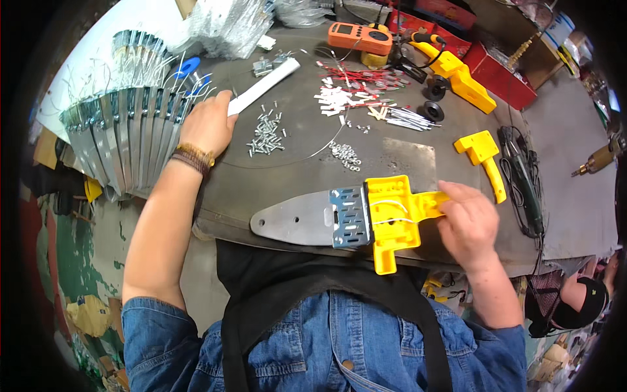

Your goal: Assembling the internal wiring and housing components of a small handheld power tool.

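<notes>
In front of me lies a tapered grey metal plate (297, 220) with a slotted blue-grey piece (347, 218) across its wide end. That end meets a yellow plastic handle shell (393, 225), its hollow side up and a white wire inside. My right hand (467, 221) pinches the shell's narrow arm at the right. At the upper left, my left hand (208, 127) closes around the near end of a white tube-like strip (264, 87); its fingertips are partly hidden. Beside that hand, several similar metal plates (124, 137) with wires stand fanned out.
Loose screws (266, 134), nuts (345, 155) and red-and-white wire leads (353, 88) lie mid-table. An orange meter (360, 38) sits behind them. Further right are another yellow handle part (482, 153), black round pieces (431, 110), a corded dark tool (522, 176) and a red box (499, 75).
</notes>
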